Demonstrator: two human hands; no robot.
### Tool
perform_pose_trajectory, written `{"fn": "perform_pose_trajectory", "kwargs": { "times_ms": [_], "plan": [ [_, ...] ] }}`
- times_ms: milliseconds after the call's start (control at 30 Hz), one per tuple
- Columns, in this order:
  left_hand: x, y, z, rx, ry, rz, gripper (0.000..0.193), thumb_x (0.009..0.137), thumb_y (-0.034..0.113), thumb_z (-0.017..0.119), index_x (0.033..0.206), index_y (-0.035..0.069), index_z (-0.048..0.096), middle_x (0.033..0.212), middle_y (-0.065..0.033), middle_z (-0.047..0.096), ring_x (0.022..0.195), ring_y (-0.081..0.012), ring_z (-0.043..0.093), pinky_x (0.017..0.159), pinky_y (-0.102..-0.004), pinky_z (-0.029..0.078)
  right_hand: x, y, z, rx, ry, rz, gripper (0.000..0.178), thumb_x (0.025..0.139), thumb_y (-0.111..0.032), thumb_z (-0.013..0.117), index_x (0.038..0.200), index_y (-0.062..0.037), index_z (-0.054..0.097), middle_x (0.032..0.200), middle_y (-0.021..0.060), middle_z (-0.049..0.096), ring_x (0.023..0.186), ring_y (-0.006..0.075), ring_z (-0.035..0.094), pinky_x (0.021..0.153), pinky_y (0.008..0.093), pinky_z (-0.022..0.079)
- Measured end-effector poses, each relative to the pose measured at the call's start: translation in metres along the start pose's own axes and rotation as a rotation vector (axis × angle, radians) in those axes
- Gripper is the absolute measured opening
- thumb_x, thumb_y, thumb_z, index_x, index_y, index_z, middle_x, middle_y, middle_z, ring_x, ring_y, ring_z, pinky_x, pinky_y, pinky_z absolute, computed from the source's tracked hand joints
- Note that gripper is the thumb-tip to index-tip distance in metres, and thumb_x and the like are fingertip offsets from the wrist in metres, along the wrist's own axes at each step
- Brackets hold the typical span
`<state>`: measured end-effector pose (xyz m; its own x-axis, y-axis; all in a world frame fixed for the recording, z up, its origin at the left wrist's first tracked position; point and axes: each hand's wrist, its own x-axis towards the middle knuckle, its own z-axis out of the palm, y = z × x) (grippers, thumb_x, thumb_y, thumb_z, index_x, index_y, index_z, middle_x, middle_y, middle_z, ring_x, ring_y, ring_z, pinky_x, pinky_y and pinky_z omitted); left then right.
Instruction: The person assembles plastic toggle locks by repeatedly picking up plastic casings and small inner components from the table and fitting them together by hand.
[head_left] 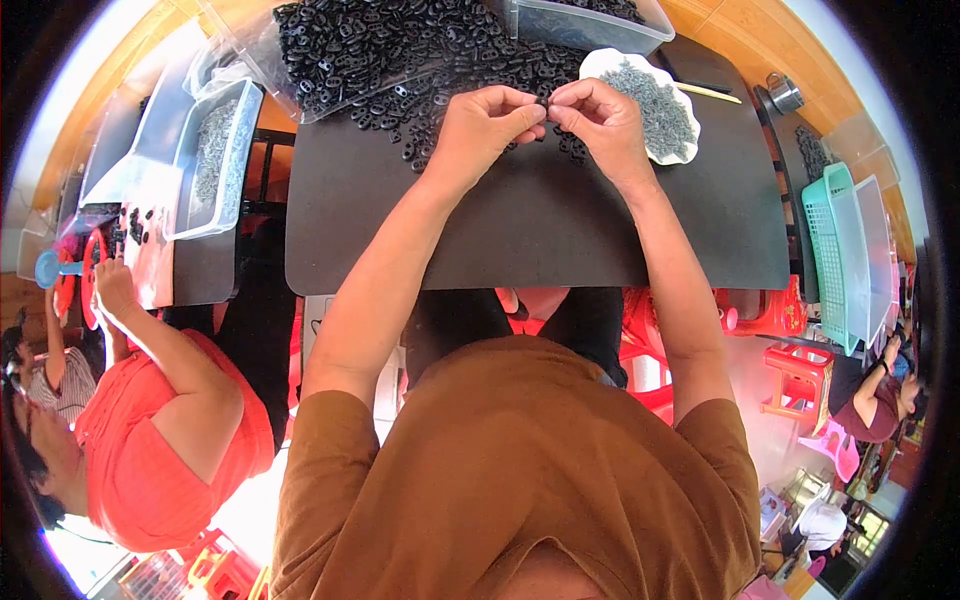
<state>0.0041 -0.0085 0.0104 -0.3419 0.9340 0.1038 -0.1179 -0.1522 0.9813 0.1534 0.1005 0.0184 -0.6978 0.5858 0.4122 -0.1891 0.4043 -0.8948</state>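
My left hand (478, 132) and my right hand (608, 122) meet over the far part of the dark table, fingertips pinched almost together. Between them shows a bit of a small black piece (542, 103), mostly hidden by the fingers. Both hands seem to grip it. Just beyond lies a large heap of small black plastic pieces with holes (400, 50), with some scattered under my hands. To the right of my right hand stands a white scalloped dish (690, 152) with small grey translucent parts (645, 105) in it.
A clear plastic bin (655, 38) of black pieces stands at the back. A yellow stick (710, 93) lies beside the dish. At left, a person in red (170, 430) works near a bin of grey parts (212, 150). A green basket (835, 250) stands at right.
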Motion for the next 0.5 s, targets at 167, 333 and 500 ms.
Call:
{"fn": "perform_pose_trajectory", "kwargs": {
  "times_ms": [167, 333, 500],
  "plan": [
    [0.0009, -0.0038, -0.0020, 0.022, -0.016, 0.026, 0.012, 0.087, 0.012, 0.069, 0.094, 0.003, 0.068, 0.083, -0.0031, 0.068, 0.073, -0.0093, 0.066, 0.065, -0.0196, 0.052, 0.0001, -0.0001, -0.0001, 0.002, 0.011, 0.008, 0.004, 0.086, -0.002, 0.067, 0.090, -0.0019, 0.065, 0.086, 0.0012, 0.067, 0.075, 0.0053, 0.060, 0.068, 0.0202, 0.049],
    [0.0005, -0.0016, -0.0017, -0.092, 0.010, -0.030, 0.011, 0.087, 0.013, 0.070, 0.094, 0.004, 0.068, 0.085, -0.0026, 0.068, 0.075, -0.0091, 0.066, 0.067, -0.0197, 0.052, 0.0005, -0.0039, 0.0010, 0.046, 0.037, -0.005, 0.004, 0.086, -0.003, 0.067, 0.089, -0.0023, 0.065, 0.086, 0.0017, 0.067, 0.074, 0.0056, 0.060, 0.066, 0.0204, 0.050],
    [-0.0003, -0.0018, -0.0003, -0.056, -0.008, -0.017, 0.012, 0.087, 0.013, 0.071, 0.093, 0.004, 0.068, 0.084, -0.0027, 0.069, 0.074, -0.0090, 0.066, 0.066, -0.0193, 0.052, 0.0000, -0.0011, 0.0009, -0.022, 0.022, -0.011, 0.004, 0.087, -0.004, 0.068, 0.091, -0.0039, 0.066, 0.082, -0.0004, 0.067, 0.071, 0.0048, 0.059, 0.064, 0.0197, 0.048]
  ]
}}
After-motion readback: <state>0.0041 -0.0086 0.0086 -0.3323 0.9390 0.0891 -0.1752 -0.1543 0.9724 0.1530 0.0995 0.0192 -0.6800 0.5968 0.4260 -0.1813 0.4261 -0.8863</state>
